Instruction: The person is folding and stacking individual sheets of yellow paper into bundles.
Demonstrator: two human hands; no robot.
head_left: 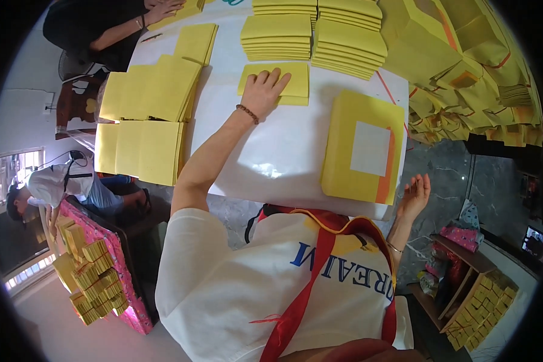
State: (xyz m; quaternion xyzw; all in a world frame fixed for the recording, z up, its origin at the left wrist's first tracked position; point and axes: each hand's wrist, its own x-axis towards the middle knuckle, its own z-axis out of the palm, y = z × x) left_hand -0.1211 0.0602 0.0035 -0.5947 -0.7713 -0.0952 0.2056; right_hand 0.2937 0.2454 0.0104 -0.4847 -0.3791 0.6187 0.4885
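My left hand (pixel 265 90) reaches across the table and presses on a small yellow paper stack (pixel 294 84), its fingers spread over the top. A beaded bracelet circles that wrist. Off the table's right corner, my right hand (pixel 414 196) is raised in the air with its fingers loosely curled and apart, holding nothing. Nearest to it is a thick yellow paper bundle (pixel 341 145) with a white label (pixel 369 149) and an orange strip (pixel 386 172) along one side. Neat piles of folded yellow paper (pixel 276 37) stand just beyond my left hand.
Overlapping yellow sheets (pixel 148 151) cover the white table's (pixel 241 157) left side. Large yellow bundles (pixel 419 42) crowd the far right. A co-worker's hand (pixel 163 11) rests on paper at far left. Another person (pixel 66 181) bends by a pink-covered table (pixel 117 259) with yellow bundles.
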